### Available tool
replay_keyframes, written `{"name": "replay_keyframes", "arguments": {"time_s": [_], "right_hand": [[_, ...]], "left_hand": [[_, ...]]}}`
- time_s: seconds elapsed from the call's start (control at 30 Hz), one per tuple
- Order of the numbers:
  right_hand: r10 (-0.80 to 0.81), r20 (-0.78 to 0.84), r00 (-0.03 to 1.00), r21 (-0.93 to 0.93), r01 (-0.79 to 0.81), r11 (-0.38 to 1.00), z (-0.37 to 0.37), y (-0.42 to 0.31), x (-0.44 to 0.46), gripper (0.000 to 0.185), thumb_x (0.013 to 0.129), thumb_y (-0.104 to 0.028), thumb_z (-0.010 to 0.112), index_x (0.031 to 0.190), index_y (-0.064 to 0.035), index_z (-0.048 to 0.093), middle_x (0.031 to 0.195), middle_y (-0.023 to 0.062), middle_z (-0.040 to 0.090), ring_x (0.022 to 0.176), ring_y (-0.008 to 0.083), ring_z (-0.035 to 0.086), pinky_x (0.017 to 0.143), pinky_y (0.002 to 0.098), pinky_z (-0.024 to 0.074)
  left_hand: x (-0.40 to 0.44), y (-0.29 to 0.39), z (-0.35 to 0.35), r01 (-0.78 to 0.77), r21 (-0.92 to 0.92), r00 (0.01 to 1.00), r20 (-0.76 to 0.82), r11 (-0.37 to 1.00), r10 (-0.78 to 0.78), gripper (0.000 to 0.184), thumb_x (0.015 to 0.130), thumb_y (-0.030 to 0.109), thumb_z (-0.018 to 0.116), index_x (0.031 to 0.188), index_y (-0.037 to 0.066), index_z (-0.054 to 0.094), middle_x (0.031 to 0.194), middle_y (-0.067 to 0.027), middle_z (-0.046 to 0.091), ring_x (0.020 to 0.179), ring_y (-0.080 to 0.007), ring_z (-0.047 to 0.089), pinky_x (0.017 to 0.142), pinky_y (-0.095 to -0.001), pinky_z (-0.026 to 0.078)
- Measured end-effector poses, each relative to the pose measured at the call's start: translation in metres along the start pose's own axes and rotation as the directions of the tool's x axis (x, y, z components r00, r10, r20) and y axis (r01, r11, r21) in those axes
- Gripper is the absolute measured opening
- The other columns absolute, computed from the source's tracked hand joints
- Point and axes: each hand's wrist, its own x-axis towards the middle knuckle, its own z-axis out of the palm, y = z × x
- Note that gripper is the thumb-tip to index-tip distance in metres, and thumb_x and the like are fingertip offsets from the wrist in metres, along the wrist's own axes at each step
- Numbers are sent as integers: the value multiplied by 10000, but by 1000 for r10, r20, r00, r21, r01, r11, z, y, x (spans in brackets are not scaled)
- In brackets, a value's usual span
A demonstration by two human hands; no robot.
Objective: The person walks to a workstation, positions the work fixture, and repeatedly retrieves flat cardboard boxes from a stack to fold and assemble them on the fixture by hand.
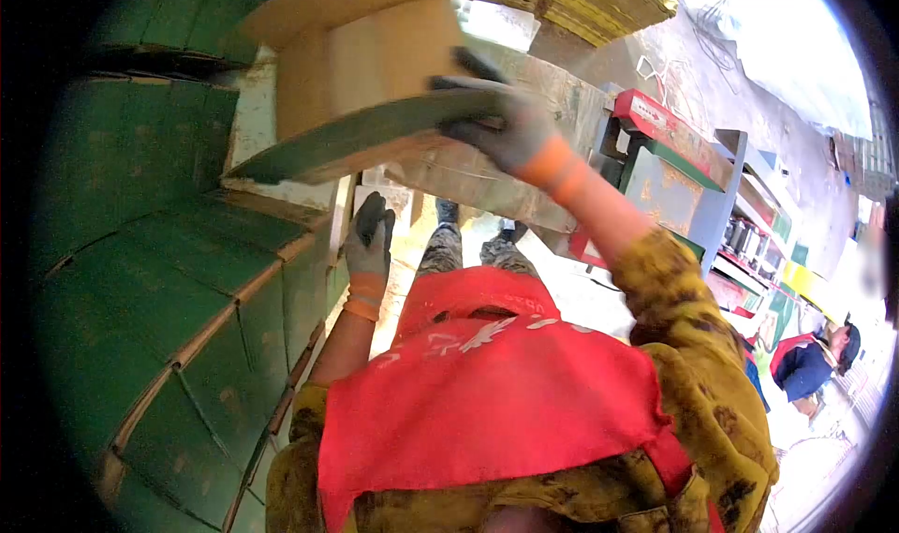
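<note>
An opened cardboard box [375, 65] sits at the top of the head view, brown inside, with a green outer face on its near flap [375, 132]. My right hand [513, 128], in a grey glove with dark fingertips and an orange cuff, has the right end of that flap between its thumb and fingers. Below the flap, my left hand [369, 244], gloved alike, is raised with its fingers loosely bent and nothing visible in it. A gap separates it from the flap. The box's underside is hidden.
Green cartons [159, 280] are stacked along the left. Yellow egg trays [599, 8] stand at the back beyond a worn wooden table [562, 111]. Red and grey machinery [670, 172] is to the right. Farther right, another person [810, 364] in dark blue is at the edge of view.
</note>
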Motion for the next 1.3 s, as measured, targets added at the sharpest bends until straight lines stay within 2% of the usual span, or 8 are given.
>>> {"name": "replay_keyframes", "arguments": {"time_s": [0.3,0.47,0.6,0.73,0.83,0.93,1.17,1.3], "right_hand": [[381,24,924,-487,-322,812,-71,73,-205,446,730,-55,714,1160,-140,635,1337,115,504,1305,323,388,1062,387,351],[302,-542,785,-105,-419,902,-106,39,-158,693,720,-62,715,1339,-6,408,1321,210,466,1236,345,441,1044,389,354],[12,-470,883,-556,-306,773,-119,55,-66,700,766,-241,692,1342,11,385,1359,215,411,1259,358,378,1077,442,278],[312,-163,936,-799,-310,515,-55,90,-94,680,813,-357,594,1346,5,373,1366,198,398,1244,355,374,1091,459,222],[401,-104,910,-686,-357,633,-34,92,-165,663,808,-339,597,1337,0,385,1359,192,401,1245,349,375,1085,479,224],[543,-190,818,-639,-522,564,-49,73,-182,644,797,-299,619,1334,-18,400,1362,197,398,1262,356,362,1093,487,215],[302,-258,918,-448,-390,804,-59,48,-169,669,710,-156,695,1322,-57,443,1352,191,441,1248,379,395,1073,470,283],[285,-82,955,-184,-296,937,-41,27,-140,540,817,-137,610,1323,-39,447,1308,191,490,1204,364,451,1042,417,340]], "left_hand": [[69,9,116,-419,307,867,415,855,276,825,734,111,733,1412,3,276,1414,-179,356,1301,-269,361,1085,-377,288],[96,13,182,35,490,997,47,871,-67,734,743,159,727,1367,8,371,1375,-202,437,1253,-323,446,1043,-386,344],[97,-1,181,-72,550,997,16,832,76,748,757,178,730,1373,-8,350,1353,-208,446,1236,-316,454,1032,-368,358],[98,-4,180,-173,377,981,143,910,128,773,782,148,699,1415,2,279,1354,-214,437,1234,-343,447,1045,-371,348],[99,-30,191,-239,199,966,145,951,212,835,765,73,669,1455,29,199,1440,-197,347,1289,-305,401,1060,-356,328],[62,-19,252,-185,703,983,145,686,116,843,771,53,641,1462,25,159,1464,-201,299,1314,-301,358,1085,-359,291],[55,-22,254,-264,380,844,536,887,21,460,885,236,537,1311,70,484,1301,-235,485,1209,-382,459,1021,-410,369],[-11,58,189,-181,399,956,284,899,67,461,899,302,541,1305,88,497,1231,-236,544,1151,-382,517,960,-395,413]]}}
